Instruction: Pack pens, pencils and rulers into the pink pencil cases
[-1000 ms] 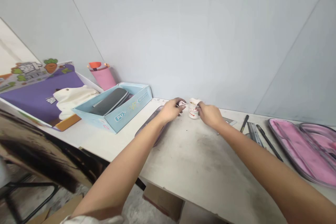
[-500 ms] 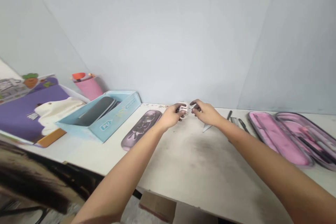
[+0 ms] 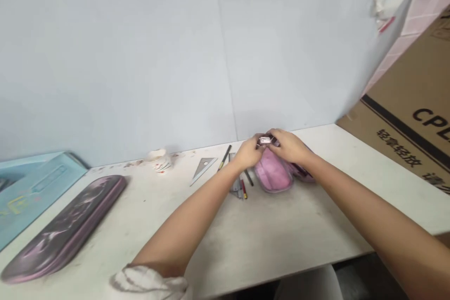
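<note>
In the head view, the person's two hands meet over the far end of an open pink pencil case (image 3: 276,176), at the back of a white table (image 3: 291,232). Between their fingertips sits a small white block (image 3: 265,140) with dark marks on its face. The left hand (image 3: 251,151) has its fingers and thumb closed on the left end of this block. The right hand (image 3: 287,145) is curled at the block's right end, fingers above and thumb below; whether it pinches the block or only touches it cannot be told. The right forearm and hand hide part of the case's other half.

Just left of the open case lie a dark pen (image 3: 249,177), a red pencil (image 3: 243,189) and a ruler (image 3: 235,188), the ruler partly behind the left forearm. A black pencil (image 3: 225,157) points toward the wall (image 3: 140,56), and a clear set square (image 3: 204,169) lies beside it. Farther left, near the wall, is a white paper cup (image 3: 160,161) with coloured marks. At the left, a closed dark case (image 3: 70,227) with pink sides lies next to a light blue box (image 3: 45,183). On the right, a large cardboard box (image 3: 418,89) with black print leans at a tilt by the table's end.
</note>
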The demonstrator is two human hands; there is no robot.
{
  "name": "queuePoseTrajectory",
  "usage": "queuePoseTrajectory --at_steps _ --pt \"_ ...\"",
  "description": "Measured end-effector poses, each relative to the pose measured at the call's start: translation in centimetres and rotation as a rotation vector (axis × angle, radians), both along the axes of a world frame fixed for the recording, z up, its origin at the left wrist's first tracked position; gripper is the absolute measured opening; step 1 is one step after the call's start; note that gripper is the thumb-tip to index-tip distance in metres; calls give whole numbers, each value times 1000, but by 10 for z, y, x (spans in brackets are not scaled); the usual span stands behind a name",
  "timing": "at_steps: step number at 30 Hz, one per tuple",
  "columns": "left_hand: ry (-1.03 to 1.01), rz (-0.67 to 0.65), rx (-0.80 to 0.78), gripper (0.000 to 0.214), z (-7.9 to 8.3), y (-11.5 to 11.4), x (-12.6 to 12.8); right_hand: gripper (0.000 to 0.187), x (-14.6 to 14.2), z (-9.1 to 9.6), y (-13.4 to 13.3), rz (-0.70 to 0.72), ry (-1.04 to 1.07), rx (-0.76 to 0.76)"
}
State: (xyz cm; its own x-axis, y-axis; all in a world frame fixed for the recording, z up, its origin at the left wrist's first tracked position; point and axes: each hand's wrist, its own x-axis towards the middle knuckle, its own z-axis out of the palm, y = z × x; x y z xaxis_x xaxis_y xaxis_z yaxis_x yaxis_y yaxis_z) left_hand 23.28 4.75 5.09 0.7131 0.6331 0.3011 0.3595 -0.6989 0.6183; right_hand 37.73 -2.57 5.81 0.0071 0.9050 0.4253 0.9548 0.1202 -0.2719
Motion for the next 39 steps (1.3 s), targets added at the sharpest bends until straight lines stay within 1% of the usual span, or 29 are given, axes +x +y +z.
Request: queuePoseTrajectory --at_steps 3,5,7,10,14,17,20,23,26,30,33,39 --pt "71 -2 137 47 -13 0 50 30 40 -7 -3 -138 -162 1" --pt "118 20 194 51 -23 4 76 30 60 -13 0 -192 -238 -3" --pt "174 50 225 55 -33 9 94 30 74 -21 6 -221 -283 -13" --pt "252 105 198 61 -46 18 108 31 89 -35 18 -258 -277 -45" --pt "284 143 183 62 -59 25 114 33 103 -51 31 -304 -171 -97" --pt "298 111 215 59 -65 28 114 34 110 -61 37 -302 -87 -106" --pt "312 87 233 55 -68 30 113 34 113 -67 39 -278 -35 -104" --pt "328 98 247 50 -68 29 112 33 112 -68 40 -276 -13 -99" --pt "342 110 262 48 -67 27 111 32 109 -68 40 -309 1 -76" --pt "338 107 272 47 -68 26 107 28 106 -68 41 -314 -35 -77" --pt "333 115 277 45 -69 27 106 29 105 -68 42 -301 -57 -79" --pt "304 118 263 41 -70 27 106 34 105 -67 38 -328 -66 -80"
